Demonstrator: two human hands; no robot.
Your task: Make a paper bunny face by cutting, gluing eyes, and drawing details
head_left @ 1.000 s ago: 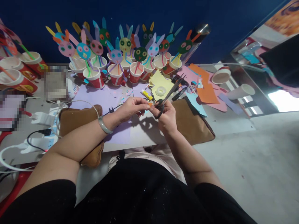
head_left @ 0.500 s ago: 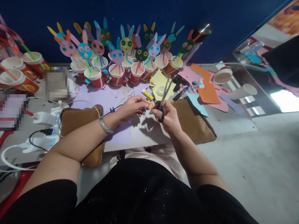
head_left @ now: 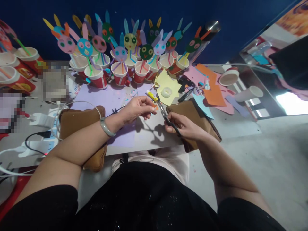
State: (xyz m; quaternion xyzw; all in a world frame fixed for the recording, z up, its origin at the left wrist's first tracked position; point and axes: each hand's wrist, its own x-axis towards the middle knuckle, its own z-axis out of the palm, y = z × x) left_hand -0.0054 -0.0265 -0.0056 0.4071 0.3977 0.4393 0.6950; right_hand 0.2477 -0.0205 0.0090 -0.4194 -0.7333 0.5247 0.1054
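My left hand (head_left: 141,108), with a pale bangle at its wrist, hovers over the front of the table. Its thumb and fingertips are pinched together, and whatever sits between them is too small to make out. A pair of scissors (head_left: 163,111) is held in my right hand (head_left: 181,124), the dark handles against the palm. The blades point up and away, toward a yellow glue stick (head_left: 152,96). A bit of orange (head_left: 156,105) shows just beyond my left fingertips; I cannot tell if it is held. Purple paper (head_left: 125,136) lies under my left forearm.
Red paper cups (head_left: 119,75) with paper rabbit heads on straws line the back. A tape roll (head_left: 166,92) rests on yellow paper (head_left: 172,84). Orange sheets (head_left: 211,86) lie right. Brown cushions (head_left: 74,123) flank the workspace; chargers and cables (head_left: 39,120) are at left.
My right hand has moved right and slightly down, away from the left fingers. The scissors have swung from pointing up-right to pointing up-left. My left hand has barely moved.
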